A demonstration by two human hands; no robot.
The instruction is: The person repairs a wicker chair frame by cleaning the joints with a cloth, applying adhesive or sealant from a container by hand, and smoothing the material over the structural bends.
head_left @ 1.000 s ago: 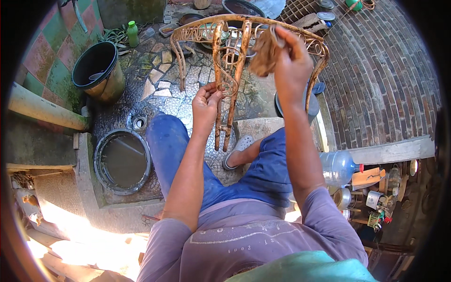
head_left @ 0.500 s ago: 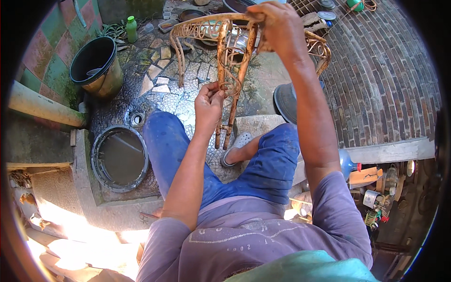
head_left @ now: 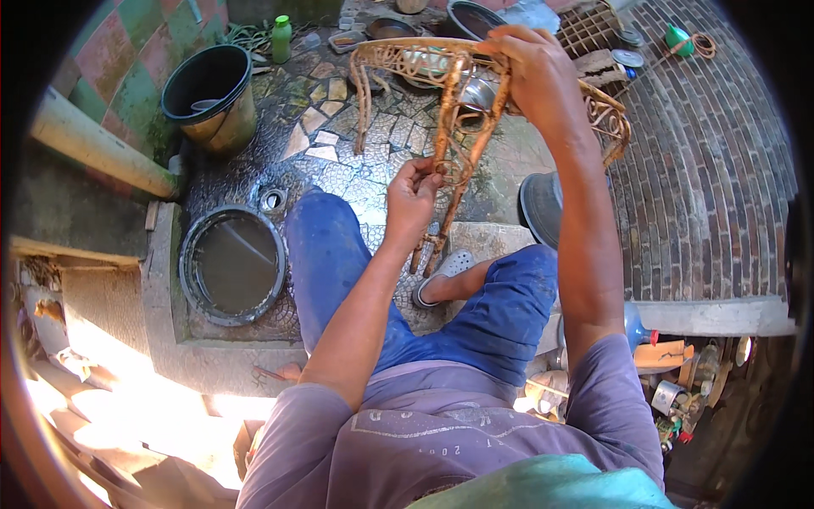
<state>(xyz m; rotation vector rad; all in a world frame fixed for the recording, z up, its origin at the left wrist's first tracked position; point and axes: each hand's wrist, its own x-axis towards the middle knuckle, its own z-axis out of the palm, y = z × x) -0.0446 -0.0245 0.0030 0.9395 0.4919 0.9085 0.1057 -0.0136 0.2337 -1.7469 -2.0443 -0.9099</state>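
Observation:
Raised in front of me is a rusty metal stand with a curved top rim, scrollwork and several slim legs. My right hand is closed over the top rim, above a pair of legs. Lower down, my left hand pinches the scrollwork beside the nearer leg, thumb and fingers together. Whether something small is also between those fingers I cannot tell. Part of the rim is hidden behind my right hand and forearm.
A round tub of murky water stands at my left, near a floor drain. Beyond are a dark bucket and a green bottle. Basins and pans lie at the back. A brick surface spans the right.
The whole view has shifted, so the surroundings and the stand sit farther right in the picture. Both hands keep their places on the stand.

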